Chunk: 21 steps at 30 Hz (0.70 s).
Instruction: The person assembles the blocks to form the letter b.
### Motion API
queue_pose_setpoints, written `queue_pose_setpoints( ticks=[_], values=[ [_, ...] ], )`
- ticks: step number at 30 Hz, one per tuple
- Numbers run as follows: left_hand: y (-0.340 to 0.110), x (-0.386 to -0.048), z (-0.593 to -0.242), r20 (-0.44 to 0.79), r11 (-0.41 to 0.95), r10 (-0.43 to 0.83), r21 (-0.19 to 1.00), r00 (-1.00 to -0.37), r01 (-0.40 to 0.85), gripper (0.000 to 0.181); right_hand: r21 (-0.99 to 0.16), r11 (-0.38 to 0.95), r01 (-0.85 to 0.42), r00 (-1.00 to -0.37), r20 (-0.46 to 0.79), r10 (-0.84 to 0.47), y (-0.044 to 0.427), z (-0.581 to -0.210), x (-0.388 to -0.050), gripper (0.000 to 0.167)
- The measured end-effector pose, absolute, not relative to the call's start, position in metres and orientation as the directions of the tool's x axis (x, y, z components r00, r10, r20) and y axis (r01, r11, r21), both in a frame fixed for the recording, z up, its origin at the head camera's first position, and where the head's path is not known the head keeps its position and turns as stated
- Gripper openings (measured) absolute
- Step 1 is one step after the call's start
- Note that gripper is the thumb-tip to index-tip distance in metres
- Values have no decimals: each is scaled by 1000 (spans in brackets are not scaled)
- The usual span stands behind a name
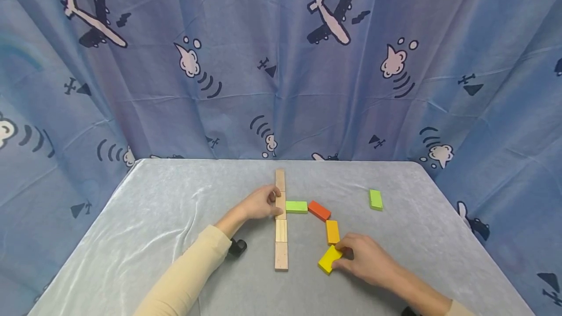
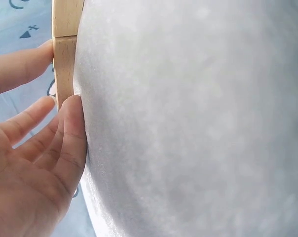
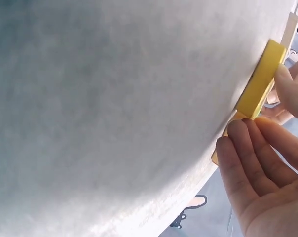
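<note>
Several plain wooden blocks [image 1: 281, 256] lie end to end in a straight column. My left hand [image 1: 260, 203] holds one wooden block [image 2: 65, 66] of the column, thumb and fingers at its left side. From the column's right side a curved row runs off: a light green block [image 1: 296, 207], a red block [image 1: 319, 210], an orange block [image 1: 332, 232] and a yellow block [image 1: 329, 260]. My right hand [image 1: 366, 260] pinches the yellow block [image 3: 262, 79] between thumb and fingers, its far end against or close to the orange block.
Another light green block [image 1: 375, 200] lies apart at the right. A grey-white cloth [image 1: 162, 208] covers the table. Behind it hangs a blue curtain [image 1: 241, 38] printed with airplanes.
</note>
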<state>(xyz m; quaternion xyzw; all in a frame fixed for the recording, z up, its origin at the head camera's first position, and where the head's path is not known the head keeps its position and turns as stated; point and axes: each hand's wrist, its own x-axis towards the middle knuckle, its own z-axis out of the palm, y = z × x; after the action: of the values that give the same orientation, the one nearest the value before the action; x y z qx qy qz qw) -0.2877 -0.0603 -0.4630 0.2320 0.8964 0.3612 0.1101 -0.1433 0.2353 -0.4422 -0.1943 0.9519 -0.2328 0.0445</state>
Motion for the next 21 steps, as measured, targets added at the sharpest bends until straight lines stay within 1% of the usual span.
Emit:
queue_pose_setpoints(
  ticks=[2, 7, 12, 21],
  values=[
    [-60, -288, -463, -28, 629, 496, 701, -868, 337, 41, -474, 815, -334, -925, 0, -380, 237, -440, -145, 29],
    [-60, -289, -465, -25, 631, 498, 696, -867, 342, 42, -480, 840, -255, -952, -29, -305, 241, -429, -150, 18],
    [-61, -288, -465, -23, 630, 498, 697, -867, 343, 42, -475, 829, -296, -947, 31, -321, 250, -416, -156, 15],
    [-60, -287, -465, -36, 632, 492, 702, -870, 329, 41, -447, 831, -332, -943, 133, -305, 266, -400, -168, 16]
  ],
)
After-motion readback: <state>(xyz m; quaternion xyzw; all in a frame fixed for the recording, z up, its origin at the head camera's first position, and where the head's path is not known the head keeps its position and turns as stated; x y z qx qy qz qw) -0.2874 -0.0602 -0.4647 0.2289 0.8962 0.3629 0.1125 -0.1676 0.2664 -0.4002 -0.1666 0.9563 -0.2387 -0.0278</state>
